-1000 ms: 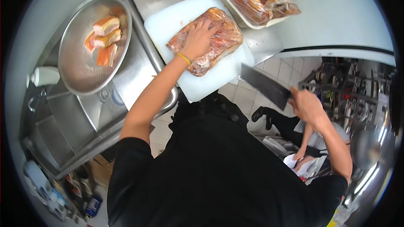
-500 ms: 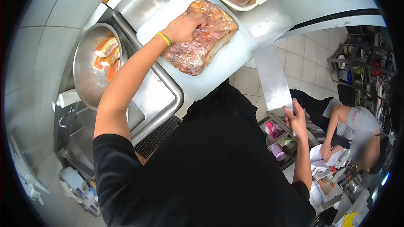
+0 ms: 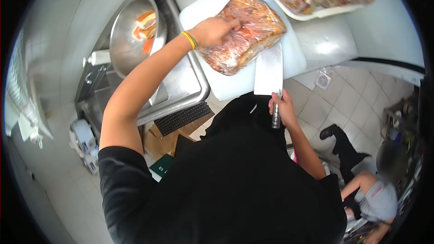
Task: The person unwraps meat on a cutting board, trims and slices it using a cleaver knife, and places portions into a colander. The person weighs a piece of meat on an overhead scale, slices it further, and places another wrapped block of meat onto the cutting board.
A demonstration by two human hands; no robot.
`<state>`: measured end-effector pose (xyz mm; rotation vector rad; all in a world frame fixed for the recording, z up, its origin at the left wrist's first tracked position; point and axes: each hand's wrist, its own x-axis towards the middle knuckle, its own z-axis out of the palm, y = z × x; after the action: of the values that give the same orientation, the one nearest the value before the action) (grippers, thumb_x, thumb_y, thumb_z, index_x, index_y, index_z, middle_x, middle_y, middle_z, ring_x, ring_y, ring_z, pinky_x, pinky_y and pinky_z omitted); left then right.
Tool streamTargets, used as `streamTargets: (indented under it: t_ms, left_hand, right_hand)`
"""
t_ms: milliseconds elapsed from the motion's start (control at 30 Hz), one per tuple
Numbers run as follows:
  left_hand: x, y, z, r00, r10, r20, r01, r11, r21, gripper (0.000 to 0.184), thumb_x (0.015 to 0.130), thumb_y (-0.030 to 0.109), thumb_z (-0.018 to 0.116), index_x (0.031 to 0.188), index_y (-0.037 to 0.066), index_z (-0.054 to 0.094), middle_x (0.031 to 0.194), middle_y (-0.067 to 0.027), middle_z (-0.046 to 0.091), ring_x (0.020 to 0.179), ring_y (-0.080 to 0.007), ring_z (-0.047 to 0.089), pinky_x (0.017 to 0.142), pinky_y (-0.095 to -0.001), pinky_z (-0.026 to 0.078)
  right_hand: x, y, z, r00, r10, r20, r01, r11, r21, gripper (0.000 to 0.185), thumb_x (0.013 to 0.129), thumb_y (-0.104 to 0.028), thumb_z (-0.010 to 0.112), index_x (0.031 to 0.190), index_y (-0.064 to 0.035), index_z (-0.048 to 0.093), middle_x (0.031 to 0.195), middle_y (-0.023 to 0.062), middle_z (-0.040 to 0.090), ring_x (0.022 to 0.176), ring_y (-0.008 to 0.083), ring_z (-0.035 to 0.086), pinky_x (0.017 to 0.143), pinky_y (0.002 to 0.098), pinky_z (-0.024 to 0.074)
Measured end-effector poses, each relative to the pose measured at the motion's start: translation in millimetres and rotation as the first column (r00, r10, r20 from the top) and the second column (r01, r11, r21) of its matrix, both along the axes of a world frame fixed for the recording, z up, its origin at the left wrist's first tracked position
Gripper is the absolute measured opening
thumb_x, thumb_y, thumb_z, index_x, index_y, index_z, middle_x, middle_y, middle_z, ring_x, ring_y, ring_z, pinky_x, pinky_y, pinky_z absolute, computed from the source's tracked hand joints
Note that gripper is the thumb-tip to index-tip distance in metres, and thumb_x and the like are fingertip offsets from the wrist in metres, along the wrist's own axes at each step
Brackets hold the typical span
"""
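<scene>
A large slab of meat [image 3: 253, 25] in clear plastic wrap lies on a white cutting board [image 3: 226, 88]. My left hand [image 3: 213, 31] rests on the slab's left side with its fingers curled against the wrapped surface; their tips are partly hidden. In my right hand [image 3: 284, 107] is the metal handle of a cleaver [image 3: 269, 72]. Its broad blade points away from me over the board, its far end beside the slab's near right edge. I cannot tell whether the blade touches the meat.
A white tray [image 3: 316, 14] of wrapped meat stands beyond the board. To the left, a steel perforated bowl [image 3: 124, 45] with several meat pieces sits over the sink [image 3: 204, 81]. A person [image 3: 373, 196] in a grey shirt is at lower right.
My right hand has brought the cleaver left and up, from out beside the board to over it, near the slab. My left hand stays on the meat, its fingers more curled. The view has shifted.
</scene>
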<state>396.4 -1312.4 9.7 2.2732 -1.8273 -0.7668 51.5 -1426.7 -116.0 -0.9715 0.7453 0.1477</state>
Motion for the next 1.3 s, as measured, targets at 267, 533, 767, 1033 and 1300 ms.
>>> streamTargets:
  t_ms: [267,533,767,1033,1300]
  left_hand:
    - [-78.9,73.8,-23.2,0.960,0.281,0.011,-0.281,0.959,-0.034,0.040,0.072,0.025,0.078,0.101,0.006,0.057,0.093,-0.0117,0.059,0.096,-0.0365,0.058,0.083,-0.0446,0.047]
    - [-25.0,22.9,-7.5,0.930,0.121,0.348,0.060,0.882,-0.468,0.029,0.072,0.012,0.075,0.093,0.005,0.057,0.107,-0.0096,0.053,0.097,-0.0318,0.056,0.079,-0.0413,0.049]
    - [-6.4,27.3,2.8,0.994,-0.069,0.090,0.074,0.996,-0.051,0.018,0.072,0.003,0.065,0.089,0.005,0.059,0.101,-0.0120,0.062,0.092,-0.0358,0.060,0.079,-0.0453,0.048]
    - [-11.9,79.6,-13.6,0.990,-0.098,0.097,0.113,0.982,-0.154,0.055,0.078,0.018,0.071,0.129,0.011,0.050,0.088,-0.0157,0.066,0.090,-0.0368,0.062,0.079,-0.0472,0.048]
    - [-5.5,34.6,-10.8,0.943,-0.296,0.151,0.303,0.952,-0.031,0.012,0.082,0.008,0.062,0.093,0.005,0.062,0.107,-0.0125,0.054,0.099,-0.0313,0.059,0.085,-0.0415,0.048]
  right_hand:
    - [14.5,-15.0,8.7,0.999,0.031,-0.025,-0.031,0.999,-0.030,0.011,0.098,-0.012,0.052,0.103,-0.0026,0.052,0.059,0.0045,0.050,0.042,0.0124,0.047,0.039,0.0274,0.0393]
    - [12.2,-19.4,20.1,0.994,0.058,-0.097,-0.067,0.993,-0.097,0.015,0.098,-0.017,0.055,0.103,-0.0034,0.051,0.060,0.0045,0.051,0.044,0.0124,0.048,0.040,0.0270,0.0404]
    - [-25.3,53.4,30.2,0.993,-0.076,-0.087,0.069,0.995,-0.077,0.016,0.098,-0.017,0.057,0.105,-0.0043,0.051,0.061,0.0049,0.052,0.043,0.0128,0.048,0.040,0.0269,0.0408]
    - [-8.1,177.6,28.0,0.961,-0.274,-0.040,0.270,0.959,-0.085,0.013,0.098,-0.013,0.055,0.103,-0.0043,0.047,0.059,0.0048,0.049,0.042,0.0148,0.048,0.039,0.0293,0.0418]
    - [30.3,245.2,18.6,0.905,-0.425,-0.010,0.424,0.902,0.080,0.013,0.100,-0.015,0.053,0.109,-0.0110,0.045,0.061,0.0059,0.050,0.042,0.0183,0.049,0.040,0.0315,0.0445]
